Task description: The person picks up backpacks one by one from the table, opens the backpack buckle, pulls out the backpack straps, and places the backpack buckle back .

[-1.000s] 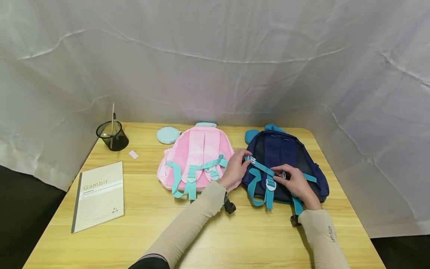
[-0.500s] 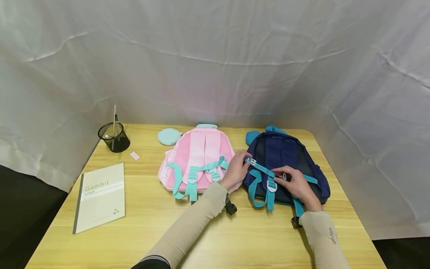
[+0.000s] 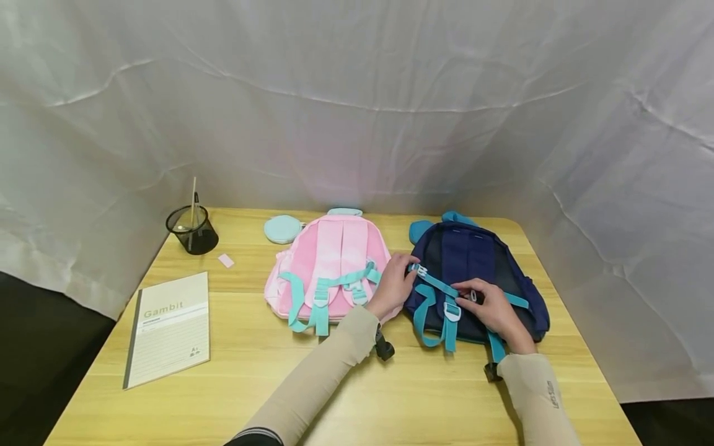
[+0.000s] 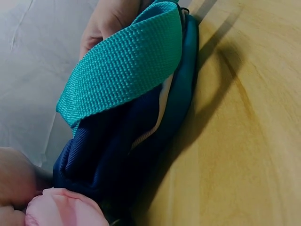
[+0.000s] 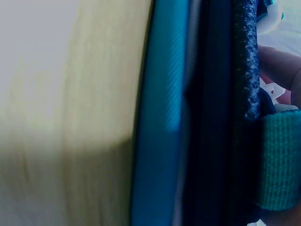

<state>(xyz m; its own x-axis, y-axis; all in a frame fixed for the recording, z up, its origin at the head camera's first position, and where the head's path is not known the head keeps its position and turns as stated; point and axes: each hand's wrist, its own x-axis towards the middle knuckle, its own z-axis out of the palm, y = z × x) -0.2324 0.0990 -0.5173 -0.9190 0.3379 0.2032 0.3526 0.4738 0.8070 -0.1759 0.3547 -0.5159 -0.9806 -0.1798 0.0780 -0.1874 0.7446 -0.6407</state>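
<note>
A navy backpack lies on the table with its shoulder straps facing up. Across it runs a teal chest strap, a white buckle near its left end. My left hand pinches that end between thumb and fingers, beside the buckle. At the strap's other end, my right hand pinches it; a white clip shows at the fingers. In the left wrist view a loop of teal webbing hides part of the right hand. Fingers and white plastic show at the right wrist view's edge.
A pink backpack lies left of the navy one, partly under the left wrist, with a round mint pouch beside it. Further left are a notebook, a black mesh pen holder and a small pink slip. Pale curtains hang behind.
The scene sits slightly lower and further right in the head view. Both hands keep their hold on the strap, with hardly any other movement.
</note>
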